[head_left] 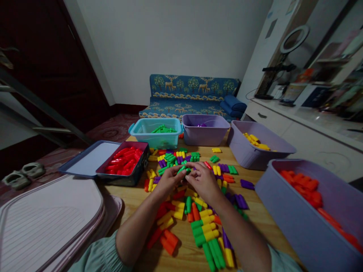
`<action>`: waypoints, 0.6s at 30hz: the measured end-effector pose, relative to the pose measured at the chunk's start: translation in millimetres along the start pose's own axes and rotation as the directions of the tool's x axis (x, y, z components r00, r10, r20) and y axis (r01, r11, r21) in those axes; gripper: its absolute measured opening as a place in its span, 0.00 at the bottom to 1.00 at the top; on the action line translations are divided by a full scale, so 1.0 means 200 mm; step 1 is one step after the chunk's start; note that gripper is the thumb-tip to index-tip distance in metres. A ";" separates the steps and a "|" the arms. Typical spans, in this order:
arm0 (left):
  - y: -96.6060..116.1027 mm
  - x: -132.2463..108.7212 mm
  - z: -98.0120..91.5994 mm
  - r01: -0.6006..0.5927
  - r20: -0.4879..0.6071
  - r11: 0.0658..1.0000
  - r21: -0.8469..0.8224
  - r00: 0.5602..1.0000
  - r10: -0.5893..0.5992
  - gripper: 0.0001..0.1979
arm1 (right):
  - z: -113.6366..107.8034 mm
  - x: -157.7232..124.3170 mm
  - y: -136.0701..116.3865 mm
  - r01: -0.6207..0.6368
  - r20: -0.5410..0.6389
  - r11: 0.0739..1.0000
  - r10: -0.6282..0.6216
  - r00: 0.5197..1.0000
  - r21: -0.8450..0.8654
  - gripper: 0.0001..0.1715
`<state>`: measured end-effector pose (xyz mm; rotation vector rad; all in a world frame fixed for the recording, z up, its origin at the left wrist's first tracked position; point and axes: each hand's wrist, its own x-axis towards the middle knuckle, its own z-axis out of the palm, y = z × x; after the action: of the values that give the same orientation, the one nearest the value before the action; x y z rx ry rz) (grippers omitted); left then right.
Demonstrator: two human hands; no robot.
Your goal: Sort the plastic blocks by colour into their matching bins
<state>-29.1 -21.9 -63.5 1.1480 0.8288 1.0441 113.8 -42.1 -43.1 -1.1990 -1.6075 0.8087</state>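
Here we are, fingers at work over the middle of the tabletop [134, 196]: the left hand [170, 178] and the right hand [204, 180] meet above the heap, each curled nearly closed, fingertips pinching one small green piece [183, 169] between them. Below and around the wrists, a loose spread of coloured pieces [208, 228] crowds the centre, some joined in rows, running down toward the near edge between the forearms. Room to move? There's bare wood to the left, between the open case [145, 160] of red pieces and the left forearm, and another stretch right of the pile, with a purple pair [247, 184] lying near the big tub [292, 223] of orange-red pieces. The far edge is tight: the turquoise tub [155, 142] and the middle purple tub [205, 136] stand side by side, the yellow pieces' tub [252, 158] angled in at the far right corner. Pale lids [53, 215] lie stacked at the left, just beside the case. As for lettering, print on the packets along the white counter [309, 113] is too blurred to read.
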 end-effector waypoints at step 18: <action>0.50 0.35 -0.16 -0.024 -0.323 0.941 -0.338 0.942 -0.091 0.06 | 0.17 0.61 -0.21 0.023 -0.028 0.999 -0.024 0.999 -0.027 0.29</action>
<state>-57.4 62.6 26.3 0.6703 0.8870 1.3170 57.9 61.3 18.3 -1.2026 -1.6107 0.7543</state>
